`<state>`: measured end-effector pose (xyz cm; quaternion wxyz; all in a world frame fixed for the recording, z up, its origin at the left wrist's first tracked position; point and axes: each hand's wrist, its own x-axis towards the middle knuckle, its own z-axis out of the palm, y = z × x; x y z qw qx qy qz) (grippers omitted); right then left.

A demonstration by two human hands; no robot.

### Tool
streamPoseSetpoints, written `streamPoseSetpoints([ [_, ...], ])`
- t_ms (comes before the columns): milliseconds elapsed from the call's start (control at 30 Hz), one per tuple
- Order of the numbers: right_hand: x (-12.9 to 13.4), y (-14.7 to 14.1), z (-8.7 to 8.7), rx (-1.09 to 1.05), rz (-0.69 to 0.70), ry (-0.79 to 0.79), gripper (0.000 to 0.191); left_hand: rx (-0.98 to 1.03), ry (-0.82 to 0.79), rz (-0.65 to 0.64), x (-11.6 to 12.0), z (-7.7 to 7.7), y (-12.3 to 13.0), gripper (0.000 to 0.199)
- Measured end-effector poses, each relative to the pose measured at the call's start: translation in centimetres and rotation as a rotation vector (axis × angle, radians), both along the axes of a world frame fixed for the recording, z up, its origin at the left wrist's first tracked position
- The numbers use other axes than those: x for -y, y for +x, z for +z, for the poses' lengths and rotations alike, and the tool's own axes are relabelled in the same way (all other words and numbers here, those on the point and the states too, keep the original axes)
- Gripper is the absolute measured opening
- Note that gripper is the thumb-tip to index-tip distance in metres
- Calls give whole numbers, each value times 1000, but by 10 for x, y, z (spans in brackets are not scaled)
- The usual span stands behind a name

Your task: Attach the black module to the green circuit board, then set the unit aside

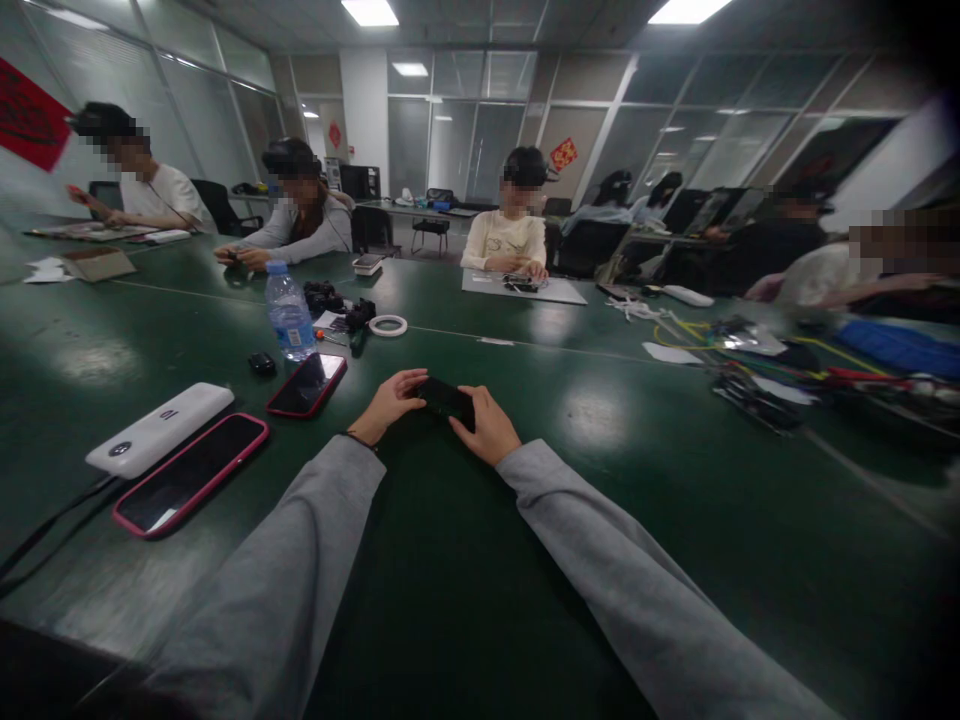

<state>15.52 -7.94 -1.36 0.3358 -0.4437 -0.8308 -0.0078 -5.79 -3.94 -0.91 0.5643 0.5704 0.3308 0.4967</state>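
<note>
Above the green tabletop, my left hand (390, 405) and my right hand (484, 422) hold a black, flat, rectangular phone-like device (444, 397) between them. The left fingers and thumb pinch its left end, while the right fingers and thumb close on its right end. It lies sideways, and its surface is too dark for details. Left of my left hand rests a phone in a red case (307, 384). Nearer to me lie a second phone in a pinkish-red case (193, 474) and a white power bank (161, 428) with a black cable.
A water bottle (291, 312) stands beyond the phones, by a small black object (262, 363). A white tape roll (388, 326) lies farther off. Cables and tools (757, 385) clutter the right side. Several people sit around the green table (675, 500).
</note>
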Motion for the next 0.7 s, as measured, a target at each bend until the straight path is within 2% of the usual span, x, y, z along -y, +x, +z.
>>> streamPoseSetpoints([
  [267, 0, -2, -1, 46, 21, 5, 47, -4, 40, 22, -7, -6, 0, 56],
  [700, 0, -2, -2, 42, 15, -24, 45, -52, 82, 36, -4, -5, 0, 54],
])
